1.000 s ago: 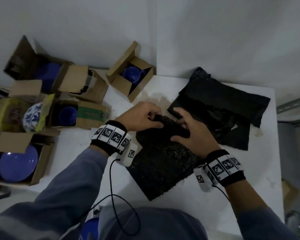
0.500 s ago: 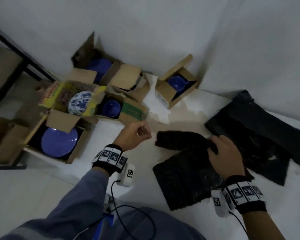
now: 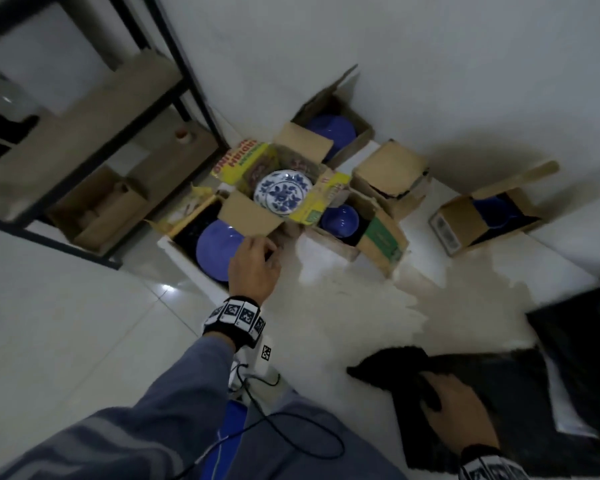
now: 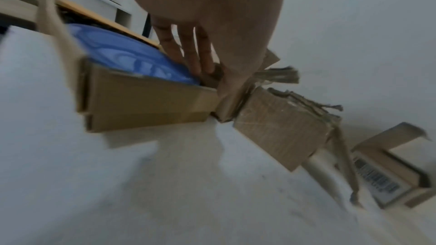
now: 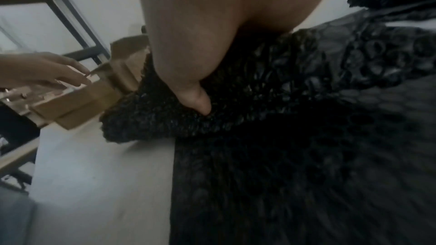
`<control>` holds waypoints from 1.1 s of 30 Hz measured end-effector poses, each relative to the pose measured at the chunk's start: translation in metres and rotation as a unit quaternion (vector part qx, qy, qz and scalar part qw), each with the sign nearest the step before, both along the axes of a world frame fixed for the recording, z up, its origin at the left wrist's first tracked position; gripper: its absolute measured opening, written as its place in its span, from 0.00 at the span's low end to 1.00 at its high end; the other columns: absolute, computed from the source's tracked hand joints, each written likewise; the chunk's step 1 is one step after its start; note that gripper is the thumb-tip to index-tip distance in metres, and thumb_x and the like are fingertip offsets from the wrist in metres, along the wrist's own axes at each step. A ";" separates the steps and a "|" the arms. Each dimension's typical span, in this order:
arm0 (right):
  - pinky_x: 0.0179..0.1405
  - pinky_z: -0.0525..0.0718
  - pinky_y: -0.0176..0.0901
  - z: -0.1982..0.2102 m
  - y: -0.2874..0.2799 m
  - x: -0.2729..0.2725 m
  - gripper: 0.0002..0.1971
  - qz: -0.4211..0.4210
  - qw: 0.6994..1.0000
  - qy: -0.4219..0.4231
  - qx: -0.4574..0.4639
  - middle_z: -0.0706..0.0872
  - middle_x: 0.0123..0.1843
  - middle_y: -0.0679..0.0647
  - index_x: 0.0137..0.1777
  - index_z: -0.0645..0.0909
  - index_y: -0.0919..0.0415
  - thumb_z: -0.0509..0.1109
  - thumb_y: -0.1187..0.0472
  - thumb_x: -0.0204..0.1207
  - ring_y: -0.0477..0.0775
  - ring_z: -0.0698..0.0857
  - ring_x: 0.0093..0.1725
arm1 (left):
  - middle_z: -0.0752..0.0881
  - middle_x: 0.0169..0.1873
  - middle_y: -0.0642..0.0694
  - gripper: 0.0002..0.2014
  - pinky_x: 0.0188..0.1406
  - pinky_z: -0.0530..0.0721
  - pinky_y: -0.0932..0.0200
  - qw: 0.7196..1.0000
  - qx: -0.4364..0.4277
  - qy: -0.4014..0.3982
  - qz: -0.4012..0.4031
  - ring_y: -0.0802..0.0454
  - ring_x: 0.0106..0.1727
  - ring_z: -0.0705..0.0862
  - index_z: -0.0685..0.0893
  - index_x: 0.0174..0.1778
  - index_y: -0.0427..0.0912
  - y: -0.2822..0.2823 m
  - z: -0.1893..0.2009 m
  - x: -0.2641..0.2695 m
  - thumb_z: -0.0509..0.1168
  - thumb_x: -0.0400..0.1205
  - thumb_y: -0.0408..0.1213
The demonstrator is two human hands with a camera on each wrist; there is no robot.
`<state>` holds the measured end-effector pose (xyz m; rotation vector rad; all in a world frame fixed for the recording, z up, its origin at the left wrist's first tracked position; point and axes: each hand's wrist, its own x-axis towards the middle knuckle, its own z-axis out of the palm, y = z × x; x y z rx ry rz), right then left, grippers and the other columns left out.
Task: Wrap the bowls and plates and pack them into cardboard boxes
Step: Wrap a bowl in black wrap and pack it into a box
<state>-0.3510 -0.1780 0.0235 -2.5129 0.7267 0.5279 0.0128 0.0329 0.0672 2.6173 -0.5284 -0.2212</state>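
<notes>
One blue plate (image 3: 219,249) | glossy, round | in open cardboard box (image 3: 248,214)

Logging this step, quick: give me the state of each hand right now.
Left hand: open, fingers straight, reaching into the box beside the blue plate.
Right hand: holding the black bubble wrap.

Blue plate (image 3: 219,249), blue-and-white floral plate (image 3: 283,195), black wrap (image 3: 499,410)

Grey-blue sleeves (image 3: 174,403), black-and-white marker wristbands (image 3: 235,317), thin black cable (image 3: 291,441).
</notes>
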 end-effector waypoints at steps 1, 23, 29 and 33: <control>0.44 0.87 0.54 -0.002 0.007 0.002 0.27 0.001 1.000 0.017 0.005 0.91 0.50 0.57 0.67 0.84 0.57 0.81 0.62 0.65 0.63 0.89 0.49 | 0.81 0.54 0.45 0.13 0.43 0.82 0.46 1.000 0.016 0.018 0.011 0.42 0.53 0.81 0.81 0.55 0.46 0.009 -0.005 0.000 0.70 0.76 0.37; 0.50 0.84 0.49 0.026 0.059 0.091 0.20 -0.154 0.973 0.017 0.173 0.88 0.48 0.47 0.53 0.78 0.40 0.66 0.31 0.66 0.53 0.86 0.49 | 0.86 0.38 0.38 0.12 0.36 0.81 0.56 0.922 -0.103 0.301 -0.223 0.45 0.37 0.82 0.84 0.50 0.34 -0.065 -0.026 -0.113 0.68 0.72 0.20; 0.59 0.82 0.55 -0.004 0.072 0.112 0.21 -0.265 0.949 0.027 0.168 0.87 0.64 0.62 0.71 0.76 0.58 0.67 0.55 0.79 0.66 0.85 0.63 | 0.89 0.42 0.43 0.11 0.47 0.88 0.54 0.883 -0.146 0.365 -0.257 0.49 0.42 0.87 0.87 0.56 0.43 -0.084 -0.021 -0.132 0.65 0.81 0.28; 0.56 0.84 0.54 -0.004 0.076 0.122 0.14 -0.250 0.960 0.061 0.112 0.88 0.58 0.61 0.58 0.81 0.57 0.64 0.49 0.82 0.65 0.86 0.57 | 0.87 0.55 0.43 0.12 0.59 0.83 0.52 0.879 -0.110 0.302 -0.353 0.48 0.57 0.84 0.87 0.58 0.42 -0.058 -0.024 -0.095 0.66 0.81 0.30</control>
